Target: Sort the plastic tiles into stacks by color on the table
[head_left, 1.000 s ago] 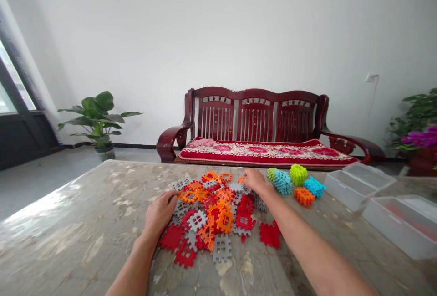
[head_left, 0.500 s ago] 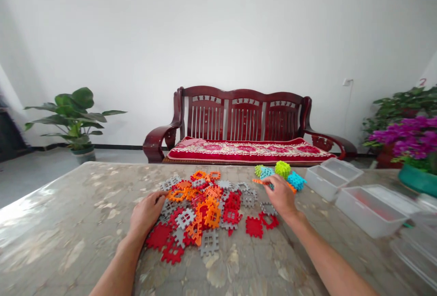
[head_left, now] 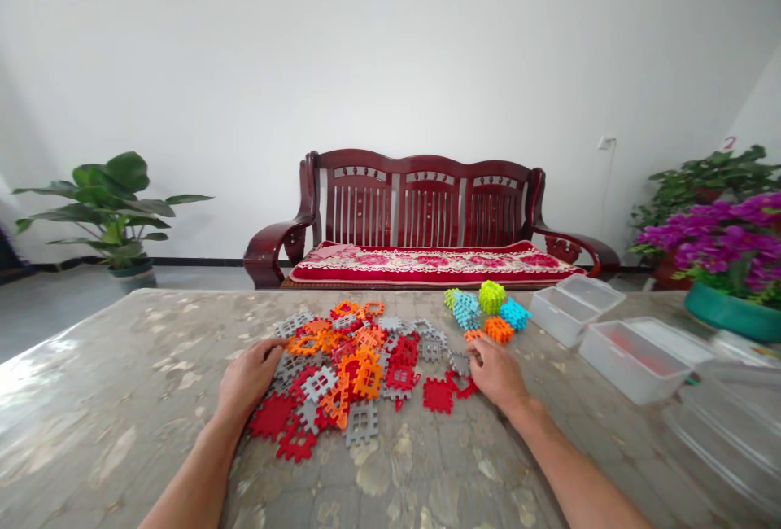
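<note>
A loose pile of notched, interlocking plastic pieces in red [head_left: 272,416], orange [head_left: 368,374] and grey [head_left: 362,423] lies on the table. At the pile's left edge rests my left hand [head_left: 251,374], its fingers touching the pieces; whether it grips one is hidden. My right hand [head_left: 497,374] is right of the pile, fingers bent beside a grey piece [head_left: 460,363] and a red one, with an orange piece [head_left: 473,335] just beyond the fingertips. What it holds, if anything, is too small to tell. Behind it sit stacked blue [head_left: 514,314], light blue [head_left: 467,311], green [head_left: 491,297] and orange [head_left: 499,330] pieces.
Clear plastic boxes [head_left: 634,362] stand on the right of the table [head_left: 152,366], one with something red inside. Clear lids [head_left: 726,423] lie nearer. A teal pot [head_left: 732,313] with purple flowers is at the far right. A wooden bench [head_left: 427,207] stands behind the table.
My right hand has drawn back towards me from the stacked pieces, uncovering an orange stack. The orange piece it held now shows lower, at its fingertips. The whole view has shifted slightly.
</note>
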Demonstrator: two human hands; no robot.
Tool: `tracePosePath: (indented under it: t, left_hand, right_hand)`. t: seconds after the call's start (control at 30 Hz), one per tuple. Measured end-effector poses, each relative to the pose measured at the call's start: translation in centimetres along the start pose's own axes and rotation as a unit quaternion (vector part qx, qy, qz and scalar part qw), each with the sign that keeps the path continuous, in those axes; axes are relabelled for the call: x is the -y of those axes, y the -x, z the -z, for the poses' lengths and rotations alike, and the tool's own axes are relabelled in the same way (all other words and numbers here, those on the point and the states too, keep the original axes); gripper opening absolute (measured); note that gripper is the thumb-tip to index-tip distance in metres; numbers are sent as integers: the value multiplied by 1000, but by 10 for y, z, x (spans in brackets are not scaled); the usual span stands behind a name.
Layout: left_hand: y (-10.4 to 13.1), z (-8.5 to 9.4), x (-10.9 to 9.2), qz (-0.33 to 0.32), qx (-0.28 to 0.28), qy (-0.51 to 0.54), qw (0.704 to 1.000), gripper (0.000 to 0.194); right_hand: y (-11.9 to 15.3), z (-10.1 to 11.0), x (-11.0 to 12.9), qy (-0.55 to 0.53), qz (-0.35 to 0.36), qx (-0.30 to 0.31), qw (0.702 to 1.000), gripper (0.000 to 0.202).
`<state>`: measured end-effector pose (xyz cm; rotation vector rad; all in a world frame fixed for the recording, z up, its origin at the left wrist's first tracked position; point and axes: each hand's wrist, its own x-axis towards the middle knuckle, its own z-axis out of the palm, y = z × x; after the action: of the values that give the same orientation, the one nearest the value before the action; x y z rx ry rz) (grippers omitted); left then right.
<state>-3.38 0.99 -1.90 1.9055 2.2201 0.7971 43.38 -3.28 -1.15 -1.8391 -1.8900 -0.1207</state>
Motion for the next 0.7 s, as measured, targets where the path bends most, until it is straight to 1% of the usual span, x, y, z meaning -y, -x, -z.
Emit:
tracePosePath:
  t: [0.1, 0.2, 0.27, 0.33, 0.43, 0.5, 0.57, 0.63, 0.7]
  left_hand:
    - [1, 1, -2, -21, 2, -3, 1000, 42]
    - [2, 2, -5, -24, 9, -20, 999, 44]
    - [2, 3, -7, -23, 13, -23, 999, 43]
    - [3, 4, -8, -21, 14, -19, 1000, 43]
    - [3, 5, -8, -16, 12, -14, 1000, 41]
    - [3, 5, -8, -14, 13, -14, 1000, 41]
    - [3, 5, -9, -13, 16, -18, 1000, 42]
    - [3, 6, -10, -15, 19, -27, 999, 43]
    - [4, 6, -12, -18, 18, -37, 999, 43]
  right_hand:
    - [2, -5, 10, -17, 16, 16, 1000, 26]
    - [4, -9, 17, -37, 22, 22, 999, 27]
    - [4, -10, 21, -55, 18, 11, 998, 27]
    - [3, -9, 24, -73, 15, -13, 997, 26]
    - [2, -4, 38, -105, 30, -45, 993, 23]
    - [1, 1, 56, -133, 61, -43, 988, 22]
    - [3, 5, 80, -157, 109, -19, 981, 21]
    - [6, 6, 106, -173, 161, 15, 972, 27]
    - [9, 5, 129, -170, 193, 40, 965, 35]
